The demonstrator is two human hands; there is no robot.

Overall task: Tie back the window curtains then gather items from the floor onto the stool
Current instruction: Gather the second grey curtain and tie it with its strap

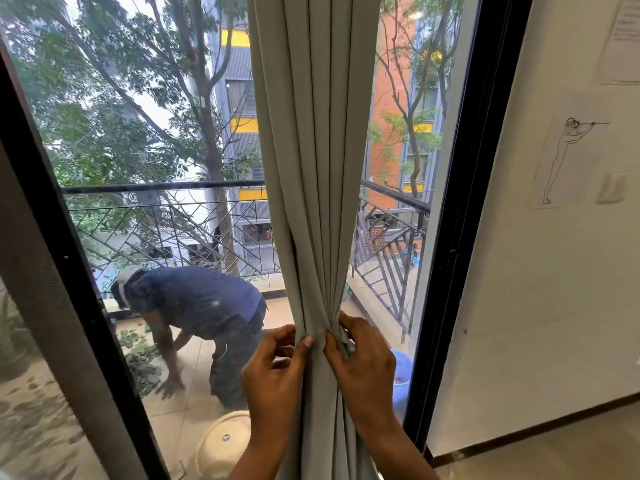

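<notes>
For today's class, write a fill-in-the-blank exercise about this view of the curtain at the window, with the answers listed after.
The pale grey pleated fabric curtain hangs ____ the left hand and the right hand, which both grip it.
The person bending down outside wears a dark ____ shirt.
The black line drawing of a figure hangs on the white ____.
Missing words: between; blue; wall.

Single view, head-worn, wide-angle. Looks forward and a little down from inside the room, square onto the bunched curtain [311,168] at centre. Very near, with left hand [273,368] and right hand [363,362] at bottom middle. Beyond the glass, balcony railing [166,186] far off. Black window frame [457,202] bowed toward left and right edges; white wall [519,306] at right.
</notes>
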